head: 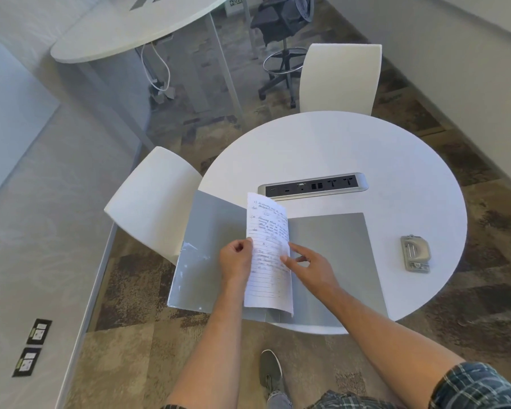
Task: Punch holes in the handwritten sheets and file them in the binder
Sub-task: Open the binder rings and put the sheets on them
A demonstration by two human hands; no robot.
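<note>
A grey binder (334, 255) lies open on the round white table (322, 149), its left cover hanging past the table's edge. Lined handwritten sheets (267, 231) stand almost on edge over the binder's spine. My left hand (235, 259) grips the sheets' left edge at mid-height. My right hand (309, 265) pinches their right edge, thumb on the written side and forefinger stretched out behind. A grey metal hole punch (415, 252) sits on the table to the right, apart from both hands.
A power and socket strip (313, 186) is set into the table behind the binder. Two white chairs stand at the table, one on the left (154, 199) and one at the far side (340, 78). My shoe (270, 370) is on the carpet below.
</note>
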